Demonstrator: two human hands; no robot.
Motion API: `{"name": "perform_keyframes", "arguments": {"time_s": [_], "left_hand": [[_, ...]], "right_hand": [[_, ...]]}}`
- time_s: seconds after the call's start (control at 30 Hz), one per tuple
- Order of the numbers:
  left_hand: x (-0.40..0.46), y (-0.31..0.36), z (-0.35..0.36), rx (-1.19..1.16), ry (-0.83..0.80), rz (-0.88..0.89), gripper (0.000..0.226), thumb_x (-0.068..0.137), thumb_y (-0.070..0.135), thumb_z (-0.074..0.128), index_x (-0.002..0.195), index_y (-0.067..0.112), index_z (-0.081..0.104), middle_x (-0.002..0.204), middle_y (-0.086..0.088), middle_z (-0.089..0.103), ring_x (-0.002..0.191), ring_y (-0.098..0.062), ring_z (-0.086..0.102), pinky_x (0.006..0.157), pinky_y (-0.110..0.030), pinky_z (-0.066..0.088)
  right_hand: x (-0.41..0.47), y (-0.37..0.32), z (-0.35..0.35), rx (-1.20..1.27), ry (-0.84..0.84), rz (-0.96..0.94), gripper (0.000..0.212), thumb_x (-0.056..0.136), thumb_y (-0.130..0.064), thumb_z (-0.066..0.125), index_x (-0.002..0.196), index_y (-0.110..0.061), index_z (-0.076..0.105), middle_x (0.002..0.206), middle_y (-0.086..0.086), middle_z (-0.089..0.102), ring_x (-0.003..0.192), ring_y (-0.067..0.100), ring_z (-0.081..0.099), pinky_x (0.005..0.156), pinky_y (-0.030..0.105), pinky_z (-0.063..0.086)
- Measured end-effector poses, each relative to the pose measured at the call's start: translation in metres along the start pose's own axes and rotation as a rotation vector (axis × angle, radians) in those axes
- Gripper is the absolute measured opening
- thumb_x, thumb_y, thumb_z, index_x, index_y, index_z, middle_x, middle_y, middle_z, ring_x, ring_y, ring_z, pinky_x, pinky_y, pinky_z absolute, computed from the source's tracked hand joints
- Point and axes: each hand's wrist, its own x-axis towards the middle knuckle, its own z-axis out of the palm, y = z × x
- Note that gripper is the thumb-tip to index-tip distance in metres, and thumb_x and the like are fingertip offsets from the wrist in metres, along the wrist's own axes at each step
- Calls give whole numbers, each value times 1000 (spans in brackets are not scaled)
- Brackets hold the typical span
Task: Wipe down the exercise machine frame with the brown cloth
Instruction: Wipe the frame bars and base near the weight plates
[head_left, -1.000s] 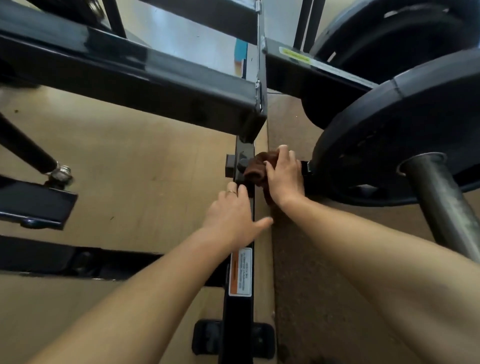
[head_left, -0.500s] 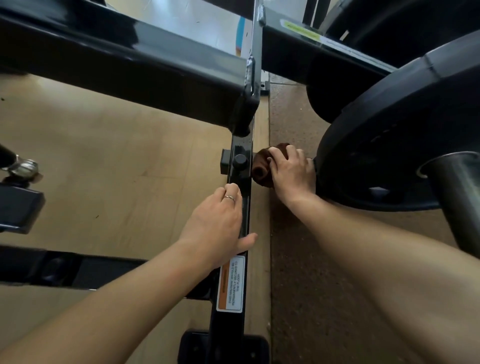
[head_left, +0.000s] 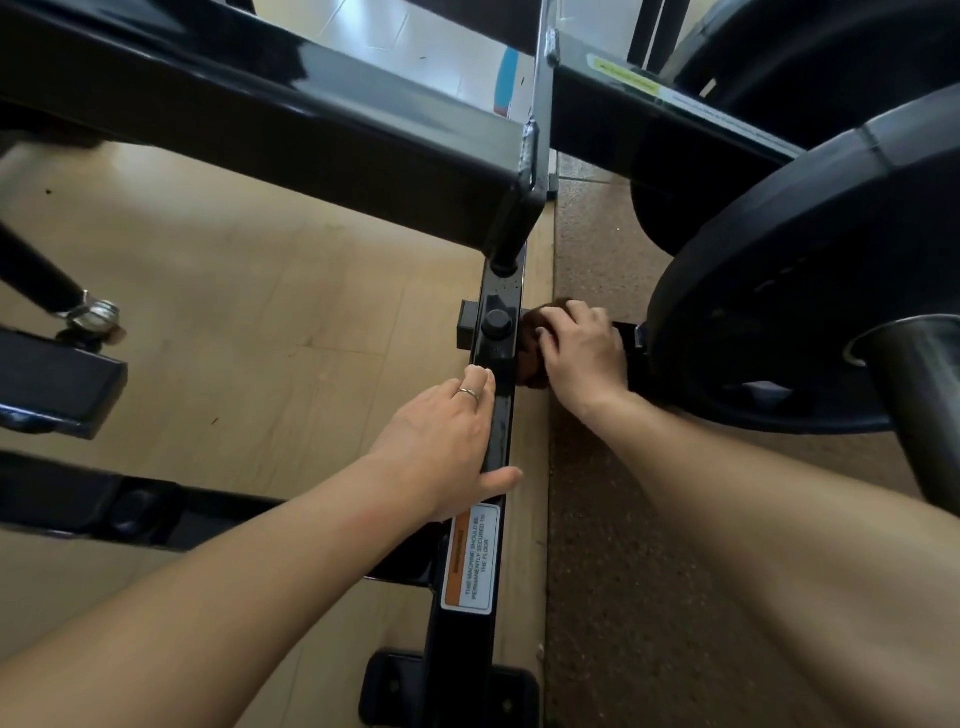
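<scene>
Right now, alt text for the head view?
A person's right hand presses a bunched brown cloth against the side of a black floor rail of an exercise machine, beside a weight plate. The left hand rests on the rail.

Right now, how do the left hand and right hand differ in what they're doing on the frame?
The left hand lies flat on the floor rail, fingers straight, holding nothing; the right hand curls round the brown cloth against the rail's side. The left wears a ring; the right shows none. Both touch the same rail.
</scene>
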Motion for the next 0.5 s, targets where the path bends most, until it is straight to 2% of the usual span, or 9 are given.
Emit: {"name": "perform_keyframes", "arguments": {"time_s": [0.1, 0.2, 0.33, 0.4, 0.5], "left_hand": [[0, 0, 2, -3, -7, -5, 108, 95, 76, 34, 160, 1, -7, 170, -13, 3, 154, -26, 20, 124, -36, 23], [-1, -2, 2, -14, -22, -7, 108, 94, 78, 32, 161, 2, -8, 171, -13, 1, 155, -25, 17, 124, -35, 21], [-1, -3, 1, -8, -19, -2, 109, 94, 78, 33, 160, 1, -6, 169, -14, 6, 153, -26, 22, 124, -36, 25], [-1, -3, 0, -7, -22, 6, 108, 94, 77, 33, 161, 0, -4, 168, -14, 8, 152, -26, 25, 123, -36, 27], [0, -5, -1, -18, -38, 2, 109, 94, 77, 34, 161, 1, -5, 169, -10, 6, 151, -25, 27, 121, -36, 28]], "right_hand": [[11, 1, -4, 21, -106, -83, 35, 107, -35, 45, 138, -28, 60, 142, 0, 54, 127, 28, 44, 104, 43, 38], [10, 6, -7, -14, -124, -110, 35, 107, -37, 45, 138, -31, 59, 142, -1, 53, 127, 29, 44, 103, 45, 37], [-4, -5, -8, 26, -179, -107, 30, 104, -32, 49, 128, -24, 66, 132, 2, 55, 119, 29, 48, 99, 45, 44], [-9, -7, -11, 158, -223, -22, 28, 104, -30, 52, 126, -22, 67, 128, 3, 55, 117, 26, 51, 96, 43, 49], [-10, -8, -26, 414, -83, 189, 26, 106, -28, 50, 126, -20, 64, 123, 4, 51, 114, 23, 52, 94, 36, 48]]}}
